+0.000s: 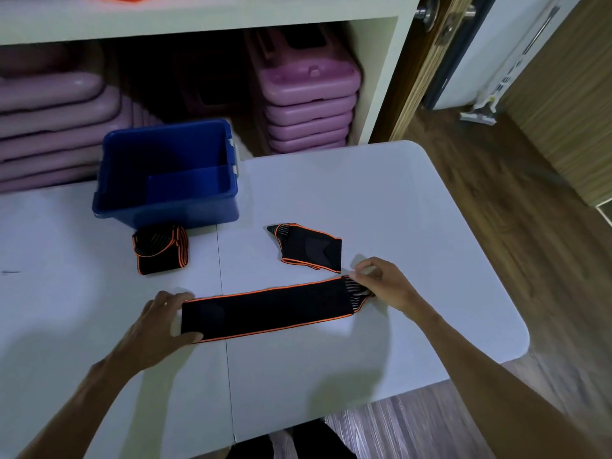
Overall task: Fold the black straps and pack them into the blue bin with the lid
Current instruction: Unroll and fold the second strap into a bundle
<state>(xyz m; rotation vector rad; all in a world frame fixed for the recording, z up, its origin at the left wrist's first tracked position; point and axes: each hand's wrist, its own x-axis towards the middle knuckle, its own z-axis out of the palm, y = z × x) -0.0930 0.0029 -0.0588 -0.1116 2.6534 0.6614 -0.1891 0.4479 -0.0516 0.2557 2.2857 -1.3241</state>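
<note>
White folding table (397, 207) under a head-worn camera, centre seam running from 6 o'clock toward 12, wood-look floor showing past its edges at 3 and 5 o'clock.

Nearest, at centre: long black strap (271, 309) with orange edging, laid flat and stretched almost straight across, 9 to 3 o'clock, right end a little farther away than the left. Left hand (162, 326) at the strap's 9 o'clock end, fingers curled over the far corner and thumb lying on the near corner, gripping that end against the table. Right hand (381, 286) at the 3 o'clock end, fingertips pinching the grey-striped tip and holding it just above or on the surface; cannot tell which.

Farther out, just beyond the stretched strap at about 1 o'clock: second strap (311, 248), loosely folded, one pointed end sticking out toward 10 o'clock, lying free on the table. At 11 o'clock, left of the seam: third strap (160, 250), folded into a compact bundle, orange edges stacked, close against the front wall of the bin.

Beyond that bundle, at 11 o'clock: blue bin (132, 213), open-topped, interior dark blue, grey latch on its right side. No strap visible inside.

Farthest, at 12 o'clock: white shelf unit (381, 77) with stacks of purple plastic steps (308, 104). At 1 to 2 o'clock: wooden door (424, 77) with a metal knob.
</note>
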